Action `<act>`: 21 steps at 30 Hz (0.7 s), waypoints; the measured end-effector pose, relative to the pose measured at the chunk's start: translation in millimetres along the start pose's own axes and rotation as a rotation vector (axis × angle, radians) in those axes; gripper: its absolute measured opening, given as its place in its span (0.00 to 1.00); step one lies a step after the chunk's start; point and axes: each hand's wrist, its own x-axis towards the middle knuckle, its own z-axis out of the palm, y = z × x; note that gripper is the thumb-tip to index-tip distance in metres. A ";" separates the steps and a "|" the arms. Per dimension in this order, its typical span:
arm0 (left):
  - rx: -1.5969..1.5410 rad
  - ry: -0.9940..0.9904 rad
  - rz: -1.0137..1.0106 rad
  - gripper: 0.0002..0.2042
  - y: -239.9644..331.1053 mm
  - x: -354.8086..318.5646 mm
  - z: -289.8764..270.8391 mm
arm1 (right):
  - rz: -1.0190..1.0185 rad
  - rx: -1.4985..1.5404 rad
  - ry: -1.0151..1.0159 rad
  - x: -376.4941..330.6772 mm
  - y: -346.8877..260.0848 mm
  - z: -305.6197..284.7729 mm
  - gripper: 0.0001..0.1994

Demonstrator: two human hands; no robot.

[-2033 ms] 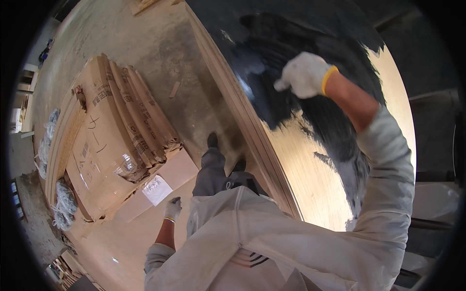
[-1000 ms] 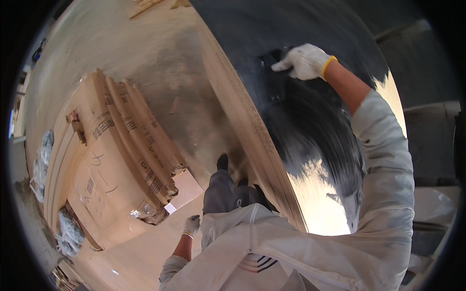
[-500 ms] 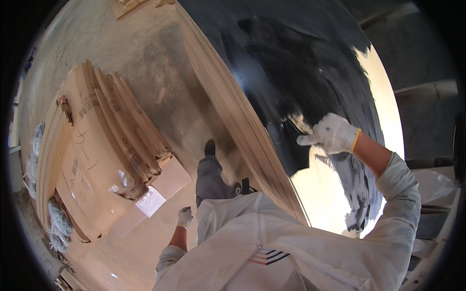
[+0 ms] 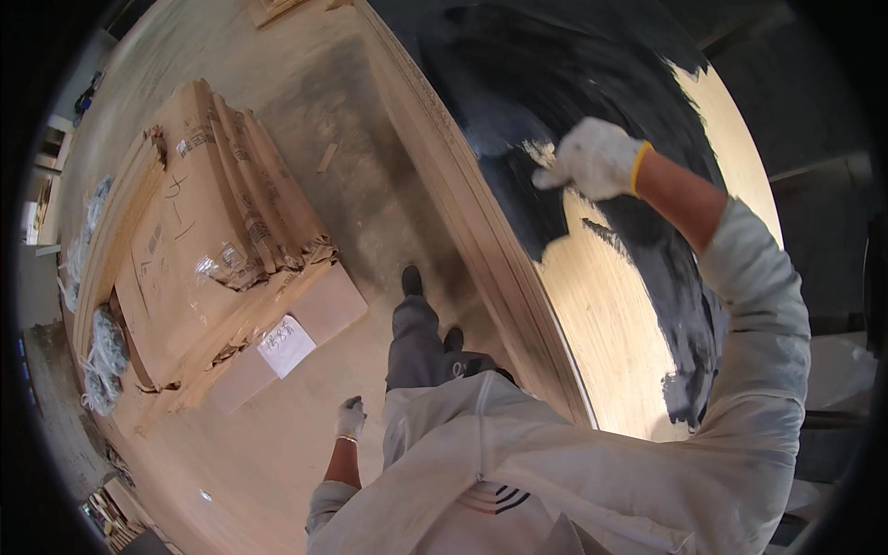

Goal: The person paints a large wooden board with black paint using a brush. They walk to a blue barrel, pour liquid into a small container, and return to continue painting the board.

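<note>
My right hand [image 4: 599, 159], in a white glove with a yellow cuff, is closed above a pale wood-grained board [image 4: 606, 319]. What it grips is hidden beneath the fingers. Black wet-looking coating [image 4: 518, 88] covers the far part of the board in streaks and runs down its right part. Bare wood shows along the near left part, at the right edge, and in a small patch just left of the glove. My left hand [image 4: 351, 418], gloved too, hangs low at my side with curled fingers, touching nothing that I can see.
The coated board tops a stack of boards [image 4: 481, 231] at my right. On the floor to the left lies a pile of flattened brown cardboard [image 4: 185, 222], with a white paper sheet [image 4: 286, 347] at its near end and clear plastic bundles [image 4: 104, 361] beside it.
My right hand has moved farther away along the board and slightly left, still closed. My left hand stays low at my side. The whole view has shifted a little.
</note>
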 end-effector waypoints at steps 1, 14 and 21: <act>0.043 0.011 -0.019 0.14 -7.7 -11.5 -2.4 | -0.033 -0.056 -0.094 -14.3 -7.8 6.1 0.25; -0.017 0.005 0.031 0.14 -26.2 -18.2 -3.0 | -0.009 -0.054 -0.074 -23.8 -17.7 15.0 0.23; 0.183 -0.067 0.113 0.15 -30.9 2.6 3.3 | 0.082 -0.003 -0.083 -71.0 -23.6 46.9 0.29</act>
